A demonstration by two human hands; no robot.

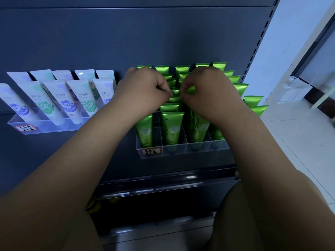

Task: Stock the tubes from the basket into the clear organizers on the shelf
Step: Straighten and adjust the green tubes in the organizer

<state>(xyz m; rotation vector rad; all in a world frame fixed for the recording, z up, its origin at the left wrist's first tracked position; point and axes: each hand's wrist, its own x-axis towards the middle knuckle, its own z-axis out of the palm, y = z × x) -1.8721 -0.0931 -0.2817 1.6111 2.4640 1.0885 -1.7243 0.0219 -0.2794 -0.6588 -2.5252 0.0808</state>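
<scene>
The person's left hand (145, 87) and right hand (208, 89) meet almost knuckle to knuckle above the middle of the clear organizer (181, 148). Each hand has its fingers curled and appears to pinch the flat sealed edge of one green tube (175, 91). This tube sits directly between the two hands. The other green tubes (172, 127) stand nearer to the person than the hands, behind the hands, and to the right of the right hand.

The step in hand seems to be seating this tube in its lane. To do it well, the person should keep a pinch near both corners of the seal, so that the tube goes down straight without twisting and does not push the neighbours over.

The tube's long axis is nearly upright and leans slightly back. The sealed end points up; the cap end is hidden under the hands and presumably points down. The white tubes (59, 100) stand well to the left of the left hand. The basket is not in view.
</scene>
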